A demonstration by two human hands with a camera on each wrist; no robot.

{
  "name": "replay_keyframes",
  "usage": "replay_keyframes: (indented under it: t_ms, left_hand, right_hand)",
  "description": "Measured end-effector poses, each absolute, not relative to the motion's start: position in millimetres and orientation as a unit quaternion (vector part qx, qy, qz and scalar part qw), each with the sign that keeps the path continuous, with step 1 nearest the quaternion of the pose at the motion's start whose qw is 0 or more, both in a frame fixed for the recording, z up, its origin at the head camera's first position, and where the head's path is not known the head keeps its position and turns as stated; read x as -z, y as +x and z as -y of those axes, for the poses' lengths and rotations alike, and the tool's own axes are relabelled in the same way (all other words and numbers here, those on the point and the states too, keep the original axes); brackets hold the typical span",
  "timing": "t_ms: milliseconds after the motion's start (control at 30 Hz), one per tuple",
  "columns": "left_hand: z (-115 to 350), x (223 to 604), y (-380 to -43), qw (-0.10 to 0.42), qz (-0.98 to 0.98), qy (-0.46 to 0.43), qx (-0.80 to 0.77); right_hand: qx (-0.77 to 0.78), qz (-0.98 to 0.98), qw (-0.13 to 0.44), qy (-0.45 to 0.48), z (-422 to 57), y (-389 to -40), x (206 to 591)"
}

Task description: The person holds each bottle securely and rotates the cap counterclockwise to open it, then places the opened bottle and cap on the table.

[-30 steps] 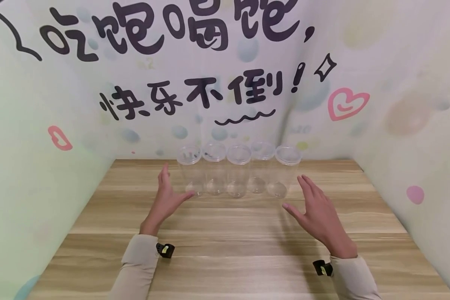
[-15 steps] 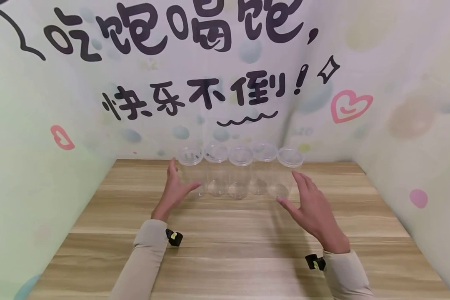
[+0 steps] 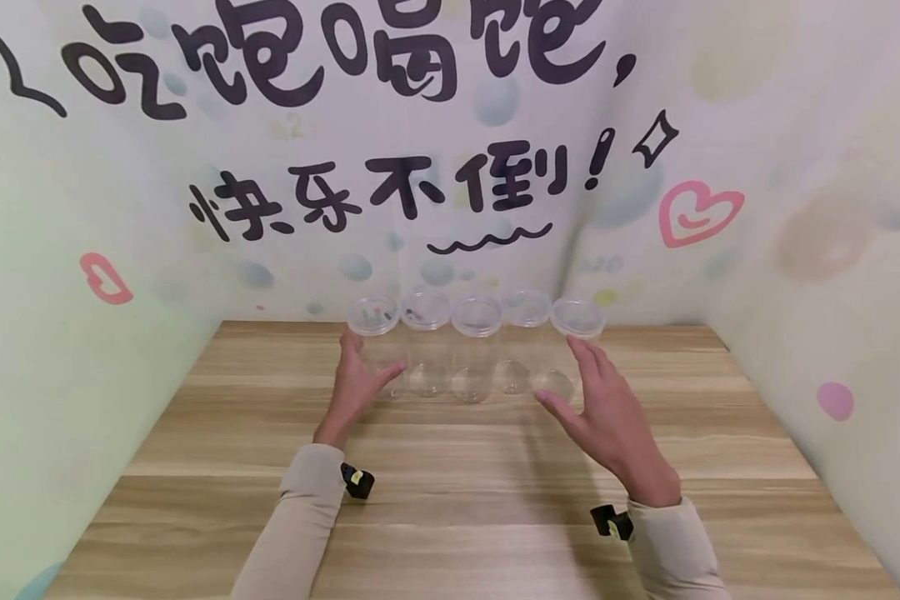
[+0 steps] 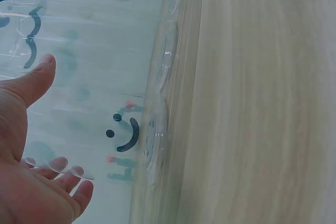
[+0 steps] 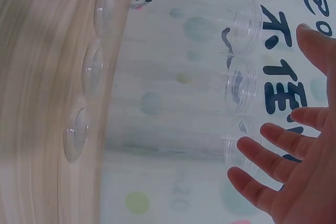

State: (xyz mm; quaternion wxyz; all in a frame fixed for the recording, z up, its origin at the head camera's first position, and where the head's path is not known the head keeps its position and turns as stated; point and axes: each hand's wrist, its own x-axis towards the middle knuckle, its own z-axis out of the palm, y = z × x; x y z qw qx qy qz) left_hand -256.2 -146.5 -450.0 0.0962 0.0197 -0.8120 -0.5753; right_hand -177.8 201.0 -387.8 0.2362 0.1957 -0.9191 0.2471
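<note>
Several clear, lidded plastic jars (image 3: 477, 350) stand upright side by side across the back of the wooden table. At the leftmost jar (image 3: 373, 318), my left hand (image 3: 354, 387) has its thumb in front and its fingers along the outer side. In the left wrist view those fingers (image 4: 67, 181) curve loosely, and the thumb is spread apart; firm contact cannot be made out. My right hand (image 3: 611, 421) is beside the rightmost jar (image 3: 577, 318), thumb and fingers spread. The right wrist view shows that hand (image 5: 302, 174) with nothing pinched between its fingers.
A printed white backdrop (image 3: 300, 275) with dark characters rises directly behind the jars. Pale side walls (image 3: 817, 292) flank the table (image 3: 450, 500). Bare wood lies between the two forearms. Both wrists carry a small black device (image 3: 357, 481).
My left hand has moved right until its thumb and fingers are about the leftmost jar. My right hand has shifted left toward the rightmost jar. The jars keep their arrangement.
</note>
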Motion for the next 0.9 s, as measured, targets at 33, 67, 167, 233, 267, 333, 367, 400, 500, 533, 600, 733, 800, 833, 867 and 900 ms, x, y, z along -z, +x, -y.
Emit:
replay_keyframes:
  t_ms: [33,67,167,233,267,333,367,400,500,533,600,733,800,833,867,900]
  left_hand:
    - [147,450,-256,0.099,0.812,0.023,0.575]
    - [147,449,-255,0.102,0.811,0.026,0.575]
    - [148,446,-252,0.105,0.812,0.026,0.573]
    - [149,442,-249,0.109,0.814,0.020,0.570]
    - [149,440,-248,0.112,0.815,0.018,0.568]
    - [148,436,-246,0.121,0.818,0.011,0.563]
    - [148,433,-245,0.127,0.819,0.009,0.560]
    - [147,432,-244,0.134,0.820,0.008,0.556]
    - [146,428,-238,0.161,0.814,-0.003,0.557]
    - [145,427,-236,0.171,0.812,-0.007,0.557]
    - [142,425,-231,0.191,0.809,-0.017,0.556]
    - [134,419,-222,0.229,0.826,-0.044,0.512]
    - [129,416,-218,0.252,0.842,-0.062,0.473]
    - [127,414,-215,0.262,0.849,-0.070,0.453]
    - [124,413,-213,0.275,0.854,-0.079,0.434]
    - [122,412,-212,0.286,0.858,-0.088,0.417]
  right_hand:
    - [-0.251,0.918,0.236,0.196,-200,-178,388]
    - [-0.254,0.917,0.236,0.196,-198,-178,387]
    - [-0.261,0.915,0.236,0.195,-195,-179,386]
    - [-0.264,0.915,0.237,0.194,-194,-180,385]
    - [-0.265,0.914,0.237,0.194,-193,-180,385]
    - [-0.268,0.915,0.234,0.192,-192,-181,384]
    - [-0.269,0.915,0.233,0.191,-191,-181,384]
    - [-0.271,0.915,0.231,0.190,-190,-182,383]
    - [-0.282,0.914,0.225,0.186,-187,-183,384]
    - [-0.286,0.913,0.225,0.185,-186,-183,385]
    - [-0.294,0.910,0.226,0.184,-185,-184,386]
    - [-0.306,0.906,0.227,0.181,-182,-185,387]
    - [-0.314,0.905,0.227,0.177,-181,-186,388]
    - [-0.317,0.904,0.226,0.176,-180,-186,388]
    - [-0.320,0.903,0.224,0.176,-180,-185,388]
    - [-0.323,0.903,0.223,0.176,-179,-185,388]
